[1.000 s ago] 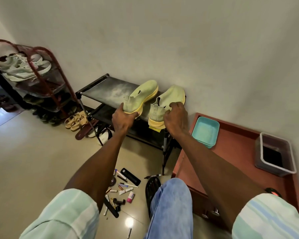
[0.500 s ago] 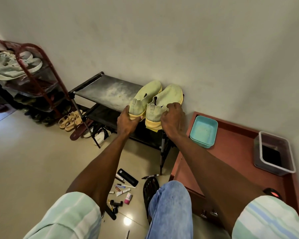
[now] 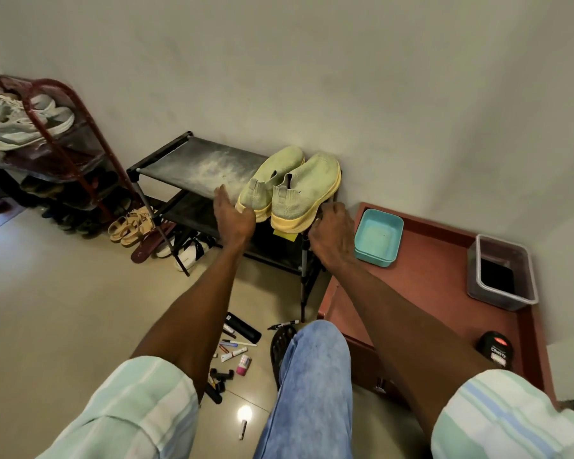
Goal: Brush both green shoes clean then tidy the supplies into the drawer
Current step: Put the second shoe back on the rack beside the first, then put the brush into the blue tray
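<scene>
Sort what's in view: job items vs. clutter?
Job:
- two green shoes on the black rack
- left hand, right hand
- pens and tubes on the floor
- red drawer unit

Lying about:
- teal tray
- grey bin
- sandals
- red shoe rack

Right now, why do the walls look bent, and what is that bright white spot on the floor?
Head view: the wide-angle lens bows the wall and stretches the sleeves at the bottom corners. The white spot is glare from a light, reflected on the glossy floor tiles. Soft, even lighting, faint shadows. Both green shoes look sharp, with no obvious blur.
</scene>
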